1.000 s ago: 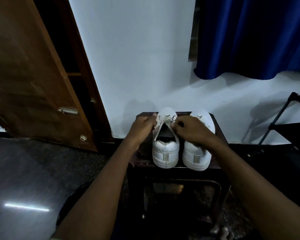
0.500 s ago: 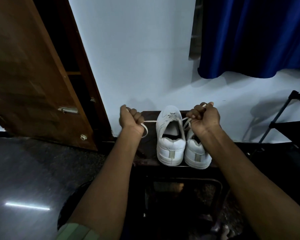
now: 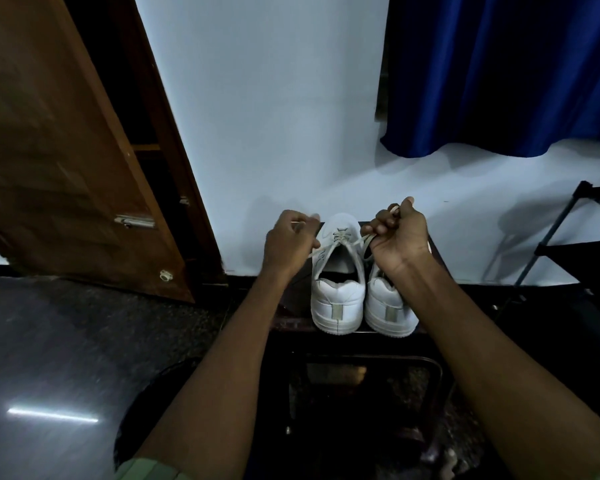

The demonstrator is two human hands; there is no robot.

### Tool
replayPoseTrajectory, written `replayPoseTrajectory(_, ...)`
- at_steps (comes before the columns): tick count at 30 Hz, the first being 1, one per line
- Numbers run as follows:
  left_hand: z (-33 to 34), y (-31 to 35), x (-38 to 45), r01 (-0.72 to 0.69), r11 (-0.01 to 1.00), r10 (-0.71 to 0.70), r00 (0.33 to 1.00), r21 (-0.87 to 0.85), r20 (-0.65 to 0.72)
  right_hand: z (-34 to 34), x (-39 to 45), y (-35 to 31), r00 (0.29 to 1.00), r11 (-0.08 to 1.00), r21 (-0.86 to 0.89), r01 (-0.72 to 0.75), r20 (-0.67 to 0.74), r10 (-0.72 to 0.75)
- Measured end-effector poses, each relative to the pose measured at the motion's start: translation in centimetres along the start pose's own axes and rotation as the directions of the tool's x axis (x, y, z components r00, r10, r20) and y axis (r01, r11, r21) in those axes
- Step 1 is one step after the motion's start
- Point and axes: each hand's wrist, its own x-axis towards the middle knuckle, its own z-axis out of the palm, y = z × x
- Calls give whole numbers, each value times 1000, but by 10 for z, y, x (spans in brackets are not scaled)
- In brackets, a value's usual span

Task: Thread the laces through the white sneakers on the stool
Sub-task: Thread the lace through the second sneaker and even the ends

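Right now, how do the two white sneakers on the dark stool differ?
The left white sneaker shows its whole top, with lace crossed over the front; the right white sneaker is mostly hidden behind the right hand. Both hands' lace ends run to the left sneaker; the left hand holds one. Both sneakers stand heel toward the camera on the dark stool.

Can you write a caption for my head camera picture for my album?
Left hand and right hand pull lace ends from the left white sneaker on a dark stool.

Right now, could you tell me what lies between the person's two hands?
In the head view, the left sneaker sits between the left hand and right hand, its lace running out to both.
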Motion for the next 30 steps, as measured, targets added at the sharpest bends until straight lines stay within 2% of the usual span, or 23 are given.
replayPoseTrajectory(1, 1, 1, -3, -88, 970, 85, 996, 227, 23, 0, -1, -1, 1000, 1000, 7, 0, 1, 0)
replayPoseTrajectory(2, 3, 2, -6, -146, 894, 150, 988, 424, 24, 0, -2, -2, 1000, 1000, 17, 3, 2, -4)
replayPoseTrajectory(3, 6, 6, -9, -169, 819, 197, 980, 548, 8, 1, -4, -2, 1000, 1000, 17, 8, 4, -8)
replayPoseTrajectory(4, 9, 10, -11, -169, 786, 215, 977, 595, -7, 3, -6, -1, 1000, 1000, 1, 16, 9, -16)
replayPoseTrajectory(6, 14, 15, -11, -91, 852, 132, 990, 516, -43, 5, -10, 1, 999, 996, -73, 54, 5, -54)
replayPoseTrajectory(8, 17, 14, -9, -5, 950, 27, 997, 312, -66, 6, -9, 1, 994, 983, -154, 98, -41, -106)
replayPoseTrajectory(10, 15, 12, -5, 40, 981, -23, 996, 189, -91, 9, -7, 0, 987, 973, -199, 119, -87, -138)
replayPoseTrajectory(13, 15, 14, -5, 50, 985, -31, 993, 164, -115, 8, -3, -2, 976, 967, -202, 154, -123, -181)
replayPoseTrajectory(15, 19, 8, -6, -6, 992, 20, 993, 123, -113, 6, -1, -3, 961, 900, -371, 228, -64, -269)
replayPoseTrajectory(16, 20, 6, -8, -39, 993, 50, 994, 110, -102, 4, -1, -4, 941, 786, -541, 301, 36, -336)
replayPoseTrajectory(17, 21, 4, -8, -69, 991, 80, 992, 114, -97, 2, -1, -5, 906, 579, -715, 392, 188, -380)
replayPoseTrajectory(18, 20, 2, -8, -83, 989, 96, 991, 124, -98, -1, -3, -7, 861, 303, -832, 464, 344, -375)
replayPoseTrajectory(19, 19, 0, -6, -90, 988, 103, 990, 129, -96, -3, -5, -9, 826, 28, -869, 494, 459, -327)
replayPoseTrajectory(20, 18, 2, -5, -79, 986, 94, 991, 146, -100, -7, -8, -11, 812, -192, -852, 487, 523, -260)
replayPoseTrajectory(21, 16, 3, -5, -67, 981, 89, 990, 180, -114, -9, -12, -12, 814, -341, -815, 469, 549, -192)
replayPoseTrajectory(23, 15, 4, -7, -81, 968, 110, 988, 240, -113, -14, -19, -10, 835, -495, -752, 435, 543, -92)
replayPoseTrajectory(25, 16, 6, -10, -102, 948, 137, 986, 301, -95, -14, -24, -5, 839, -574, -716, 397, 537, -90)
replayPoseTrajectory(27, 16, 9, -12, -73, 937, 115, 988, 341, -106, -13, -22, -3, 824, -600, -704, 379, 552, -127)
replayPoseTrajectory(30, 12, 14, -13, -71, 931, 113, 989, 359, -98, -11, -15, -7, 833, -569, -725, 389, 541, -120)
